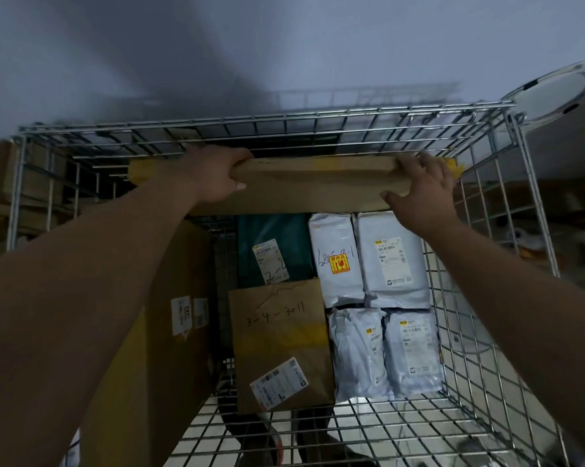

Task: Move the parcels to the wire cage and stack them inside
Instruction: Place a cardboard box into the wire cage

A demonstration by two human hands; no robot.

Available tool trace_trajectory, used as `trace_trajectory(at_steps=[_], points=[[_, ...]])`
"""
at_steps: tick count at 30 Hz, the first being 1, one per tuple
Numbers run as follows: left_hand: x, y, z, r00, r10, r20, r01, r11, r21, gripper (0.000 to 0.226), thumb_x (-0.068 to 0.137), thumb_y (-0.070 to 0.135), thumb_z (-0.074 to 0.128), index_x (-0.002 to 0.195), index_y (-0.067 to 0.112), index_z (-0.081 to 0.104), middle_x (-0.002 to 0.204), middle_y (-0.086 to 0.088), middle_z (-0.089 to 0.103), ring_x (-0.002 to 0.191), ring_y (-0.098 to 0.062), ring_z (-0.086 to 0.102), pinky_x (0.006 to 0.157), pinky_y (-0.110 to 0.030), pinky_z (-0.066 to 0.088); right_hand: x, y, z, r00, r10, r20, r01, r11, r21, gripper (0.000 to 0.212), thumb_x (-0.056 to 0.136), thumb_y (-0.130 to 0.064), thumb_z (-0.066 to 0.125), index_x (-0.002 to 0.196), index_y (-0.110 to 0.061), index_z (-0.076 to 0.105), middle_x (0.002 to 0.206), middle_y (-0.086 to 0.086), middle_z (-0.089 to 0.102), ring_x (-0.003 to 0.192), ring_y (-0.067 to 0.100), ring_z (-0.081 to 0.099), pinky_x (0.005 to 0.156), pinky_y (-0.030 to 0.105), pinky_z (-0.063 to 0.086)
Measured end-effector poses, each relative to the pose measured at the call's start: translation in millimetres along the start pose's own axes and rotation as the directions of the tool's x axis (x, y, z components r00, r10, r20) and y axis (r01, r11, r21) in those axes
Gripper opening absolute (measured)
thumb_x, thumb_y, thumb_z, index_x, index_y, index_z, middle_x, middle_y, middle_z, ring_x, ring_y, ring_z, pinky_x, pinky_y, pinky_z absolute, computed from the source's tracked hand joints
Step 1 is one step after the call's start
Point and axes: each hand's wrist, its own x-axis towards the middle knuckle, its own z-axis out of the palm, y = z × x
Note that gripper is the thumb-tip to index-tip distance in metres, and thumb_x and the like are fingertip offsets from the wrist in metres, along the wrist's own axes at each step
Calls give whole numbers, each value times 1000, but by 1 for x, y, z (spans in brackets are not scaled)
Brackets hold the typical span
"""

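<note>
Brown parcel held level across far end of wire cage. Four white bags laid flat at right, brown envelope and teal bag beside, carton stood at left.

Two bare hands hold a flat brown cardboard parcel against the far wall of a wire cage. The left hand grips its upper left edge, fingers curled over the top and thumb below; the right hand clasps the right end. Below, on the cage floor, lie four white plastic mailers in two rows, a dark green bag, a brown paper envelope marked "3-4-3011", and a large carton standing at the left.
</note>
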Motion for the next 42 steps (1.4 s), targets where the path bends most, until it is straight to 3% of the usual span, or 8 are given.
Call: trace_trajectory(at_steps=[12, 17, 21, 24, 30, 35, 38, 42], points=[[1, -16, 42, 996, -31, -79, 25, 997, -66, 63, 96, 35, 71, 154, 29, 45, 138, -13, 60, 126, -37, 51, 105, -48, 40, 16, -6, 24, 989, -35, 146, 27, 998, 58, 80, 93, -29, 74, 162, -20, 34, 171, 14, 19, 161, 34, 7, 128, 52, 20], [-17, -22, 47, 939, -56, -340, -28, 971, -237, 53, 91, 29, 78, 140, 21, 60, 128, -14, 62, 118, -33, 56, 95, -39, 45, 23, -8, 29, 988, -58, 143, 50, 997, 57, 85, 93, -27, 74, 164, -21, 29, 174, 13, 12, 161, 35, -3, 130, 50, 14], [-26, -19, 48, 878, -120, -463, 75, 991, -114, 38, 102, 27, 64, 138, 16, 66, 130, -16, 66, 119, -37, 58, 98, -46, 50, 35, -14, 27, 981, -105, 164, 98, 994, 52, 91, 91, -25, 76, 166, -22, 24, 175, 12, 6, 161, 35, -7, 130, 50, 11], [-26, -11, 46, 825, -205, -527, 197, 978, -72, 34, 106, 24, 55, 138, 19, 67, 126, -18, 66, 115, -40, 57, 90, -48, 52, 42, -21, 25, 983, -90, 157, 77, 993, 92, 92, 92, -27, 75, 166, -25, 22, 176, 10, 1, 161, 32, -9, 129, 47, 10], [-25, -6, 38, 818, -234, -526, 209, 972, -107, 28, 104, 16, 55, 122, 15, 76, 118, -16, 71, 109, -39, 60, 86, -44, 51, 32, -19, 24, 995, -85, 43, 78, 988, 134, 82, 91, -21, 74, 162, -21, 33, 175, 10, 6, 162, 34, -3, 127, 48, 19], [-24, -11, 36, 844, -228, -486, 210, 973, -91, 30, 106, 19, 52, 125, 15, 75, 117, -16, 70, 107, -39, 62, 84, -42, 50, 31, -10, 22, 991, -114, 74, 108, 991, 79, 83, 93, -22, 73, 164, -21, 30, 175, 10, 10, 162, 32, -2, 127, 49, 18], [-19, -11, 36, 874, -260, -410, 237, 966, -107, 32, 109, 23, 47, 124, 12, 74, 114, -20, 68, 105, -39, 61, 77, -37, 40, 34, -9, 24, 985, -117, 130, 111, 992, 52, 89, 92, -24, 74, 166, -24, 24, 176, 8, 5, 162, 33, -5, 129, 50, 15], [-19, -5, 34, 859, -314, -404, 283, 950, -135, 36, 107, 26, 53, 138, 12, 64, 130, -23, 64, 122, -41, 57, 92, -45, 50, 34, -14, 25, 989, -92, 114, 87, 995, 53, 87, 91, -25, 74, 164, -23, 27, 175, 9, 9, 161, 34, -1, 128, 51, 17]])
